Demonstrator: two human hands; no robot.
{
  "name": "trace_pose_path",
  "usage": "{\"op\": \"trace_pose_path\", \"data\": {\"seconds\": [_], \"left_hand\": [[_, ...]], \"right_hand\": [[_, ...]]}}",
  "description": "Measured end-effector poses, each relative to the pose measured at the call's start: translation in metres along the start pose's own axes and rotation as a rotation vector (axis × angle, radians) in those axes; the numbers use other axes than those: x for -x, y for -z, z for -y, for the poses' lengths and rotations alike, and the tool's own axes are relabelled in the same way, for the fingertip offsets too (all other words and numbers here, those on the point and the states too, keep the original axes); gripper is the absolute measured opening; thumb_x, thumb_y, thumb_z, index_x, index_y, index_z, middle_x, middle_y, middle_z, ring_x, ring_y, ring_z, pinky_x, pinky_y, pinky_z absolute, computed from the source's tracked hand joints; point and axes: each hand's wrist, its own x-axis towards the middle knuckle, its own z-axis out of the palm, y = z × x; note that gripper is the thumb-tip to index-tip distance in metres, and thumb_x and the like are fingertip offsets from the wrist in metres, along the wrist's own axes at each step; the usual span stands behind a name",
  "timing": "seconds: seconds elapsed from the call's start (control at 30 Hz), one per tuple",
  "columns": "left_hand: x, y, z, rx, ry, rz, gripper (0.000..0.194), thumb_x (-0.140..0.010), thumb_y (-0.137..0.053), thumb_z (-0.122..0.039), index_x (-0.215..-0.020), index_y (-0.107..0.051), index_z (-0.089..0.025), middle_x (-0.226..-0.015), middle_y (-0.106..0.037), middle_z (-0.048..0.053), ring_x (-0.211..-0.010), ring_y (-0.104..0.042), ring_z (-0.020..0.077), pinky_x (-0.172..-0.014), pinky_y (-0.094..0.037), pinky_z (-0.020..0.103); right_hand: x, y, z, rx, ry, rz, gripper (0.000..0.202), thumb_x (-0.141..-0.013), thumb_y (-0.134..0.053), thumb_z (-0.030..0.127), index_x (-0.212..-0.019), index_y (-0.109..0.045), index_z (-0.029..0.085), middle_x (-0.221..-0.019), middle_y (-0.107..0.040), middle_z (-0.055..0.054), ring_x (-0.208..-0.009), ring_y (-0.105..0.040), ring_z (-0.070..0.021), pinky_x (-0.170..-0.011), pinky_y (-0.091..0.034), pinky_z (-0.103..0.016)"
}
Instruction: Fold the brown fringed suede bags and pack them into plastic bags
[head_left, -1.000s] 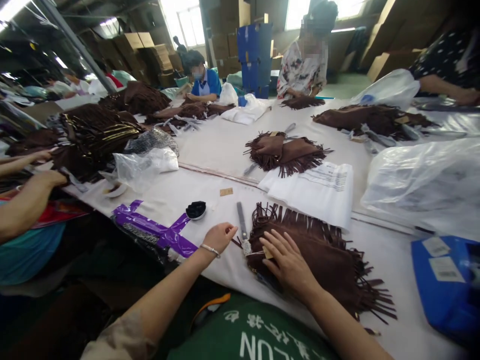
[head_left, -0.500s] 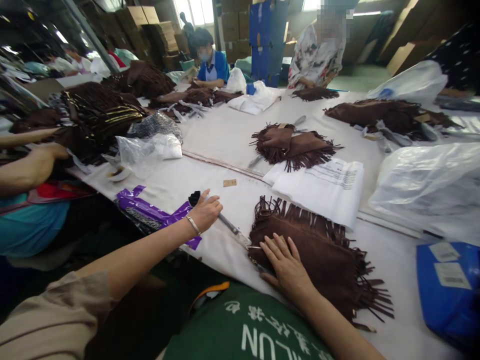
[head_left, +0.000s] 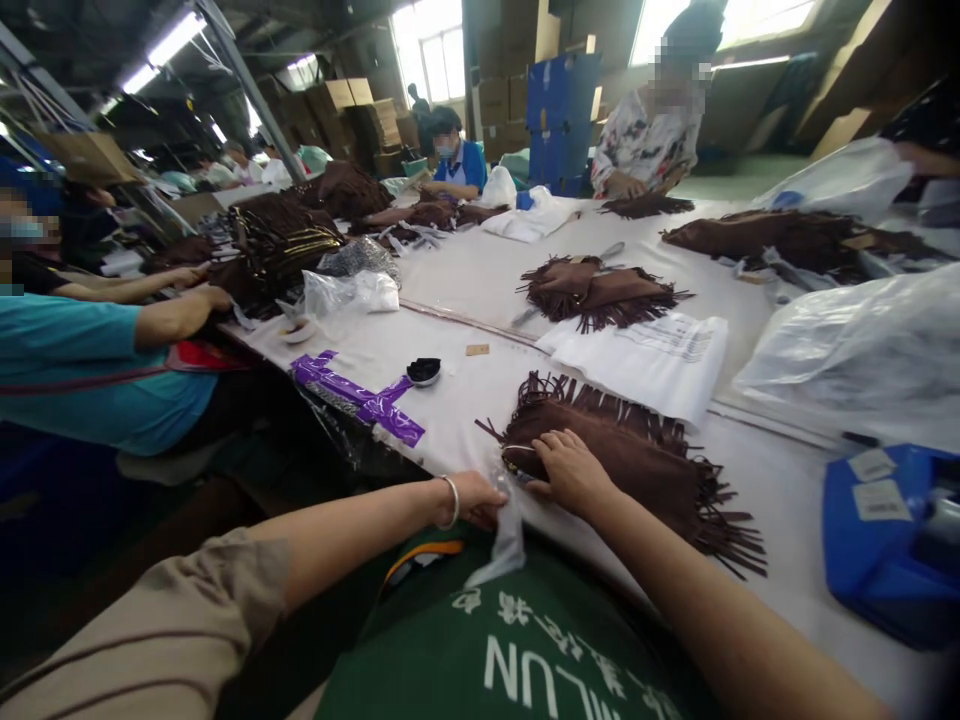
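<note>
A dark brown fringed bag (head_left: 622, 460) lies on the white-covered table, its opening toward me. My right hand (head_left: 574, 470) rests on the bag near that opening, fingers bent over its edge. At the table's front edge, my left hand (head_left: 480, 498), with a bracelet at the wrist, has its fingers pinched on a thin translucent strip (head_left: 508, 540). This strip runs from beside the bag's opening down over my green apron (head_left: 517, 640). A small dish with black material (head_left: 424, 371) stands farther left, past purple tape (head_left: 360, 397).
White printed sheets (head_left: 645, 355) lie behind the bag, with another fringed brown piece (head_left: 600, 290) beyond. A blue container (head_left: 885, 530) and clear plastic (head_left: 855, 350) are at the right. At the left a person in turquoise (head_left: 97, 350) reaches toward piled brown bags (head_left: 277, 230).
My left hand has moved from near the black dish down to the table edge, and the strip now hangs over my apron. My right hand's fingers have curled. The view has shifted left and up.
</note>
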Motion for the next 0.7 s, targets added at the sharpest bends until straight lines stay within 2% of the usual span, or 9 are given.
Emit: {"op": "trace_pose_path", "data": {"seconds": [0.1,0.17,0.23,0.3,0.37,0.43,0.53,0.63,0.7], "left_hand": [[-0.025,-0.029,0.007,0.048,-0.032,-0.032,0.039,-0.077,-0.060,-0.051,-0.080,-0.062,-0.013,-0.076,-0.070,0.009,-0.074,-0.066,0.0190,-0.070,-0.050,0.030],[-0.034,-0.042,0.011,0.057,-0.072,-0.056,0.039,-0.083,-0.052,-0.052,-0.084,-0.062,-0.014,-0.078,-0.070,0.008,-0.075,-0.066,0.0190,-0.069,-0.049,0.030],[-0.036,-0.046,0.014,0.044,-0.111,-0.068,0.037,-0.083,-0.051,-0.049,-0.086,-0.063,-0.014,-0.078,-0.070,0.008,-0.074,-0.066,0.0194,-0.070,-0.049,0.031],[-0.032,-0.044,0.015,0.021,-0.159,-0.069,0.030,-0.079,-0.058,-0.042,-0.089,-0.064,-0.014,-0.079,-0.070,0.006,-0.077,-0.065,0.0190,-0.074,-0.048,0.031],[-0.026,-0.037,0.013,-0.003,-0.201,-0.046,0.028,-0.075,-0.063,-0.037,-0.092,-0.066,-0.015,-0.082,-0.070,0.005,-0.079,-0.064,0.0176,-0.077,-0.046,0.030],[-0.021,-0.029,0.008,-0.023,-0.219,0.008,0.031,-0.075,-0.062,-0.038,-0.095,-0.066,-0.015,-0.084,-0.070,0.005,-0.076,-0.064,0.0164,-0.076,-0.045,0.029],[-0.019,-0.016,0.002,-0.091,-0.272,0.066,0.037,-0.077,-0.060,-0.045,-0.095,-0.067,-0.014,-0.089,-0.069,0.007,-0.068,-0.062,0.0138,-0.068,-0.042,0.027],[-0.020,-0.006,0.002,-0.131,-0.301,0.075,0.046,-0.076,-0.061,-0.054,-0.097,-0.066,-0.014,-0.095,-0.069,0.009,-0.067,-0.061,0.0131,-0.063,-0.039,0.025],[-0.019,-0.001,0.004,0.003,-0.234,0.104,0.054,-0.074,-0.062,-0.059,-0.102,-0.064,-0.013,-0.102,-0.067,0.012,-0.077,-0.064,0.0168,-0.066,-0.042,0.026]], "right_hand": [[-0.002,-0.004,-0.007,-0.036,0.040,0.048,0.047,-0.087,-0.048,0.045,-0.124,-0.055,0.017,-0.127,-0.056,-0.014,-0.124,-0.044,-0.0293,-0.106,-0.027,-0.045],[-0.002,-0.007,-0.008,-0.054,0.050,0.071,0.048,-0.090,-0.040,0.049,-0.125,-0.055,0.020,-0.129,-0.055,-0.012,-0.127,-0.041,-0.0294,-0.107,-0.025,-0.047],[0.001,-0.009,-0.006,-0.062,0.033,0.085,0.066,-0.084,-0.041,0.062,-0.130,-0.050,0.016,-0.136,-0.048,-0.017,-0.132,-0.033,-0.0339,-0.108,-0.021,-0.051],[0.007,-0.010,-0.003,-0.067,0.022,0.099,0.090,-0.073,-0.047,0.073,-0.136,-0.042,0.010,-0.142,-0.038,-0.021,-0.135,-0.026,-0.0377,-0.109,-0.021,-0.052],[0.012,-0.011,0.002,-0.073,0.039,0.110,0.100,-0.064,-0.056,0.074,-0.139,-0.037,0.010,-0.145,-0.033,-0.021,-0.136,-0.023,-0.0371,-0.110,-0.021,-0.050],[0.016,-0.013,0.007,-0.070,0.037,0.100,0.100,-0.062,-0.066,0.064,-0.141,-0.034,0.010,-0.147,-0.029,-0.021,-0.137,-0.022,-0.0362,-0.112,-0.019,-0.049],[0.019,-0.020,0.018,-0.051,-0.040,0.051,0.088,-0.069,-0.068,0.042,-0.141,-0.031,0.007,-0.147,-0.026,-0.023,-0.138,-0.019,-0.0364,-0.113,-0.016,-0.050],[0.018,-0.031,0.025,0.002,-0.110,-0.096,0.070,-0.078,-0.061,0.029,-0.140,-0.034,0.010,-0.146,-0.030,-0.022,-0.137,-0.024,-0.0353,-0.112,-0.022,-0.051],[0.016,-0.035,0.024,0.055,-0.112,-0.180,0.059,-0.082,-0.055,0.019,-0.138,-0.039,0.013,-0.142,-0.038,-0.019,-0.134,-0.032,-0.0325,-0.110,-0.030,-0.048]]}}
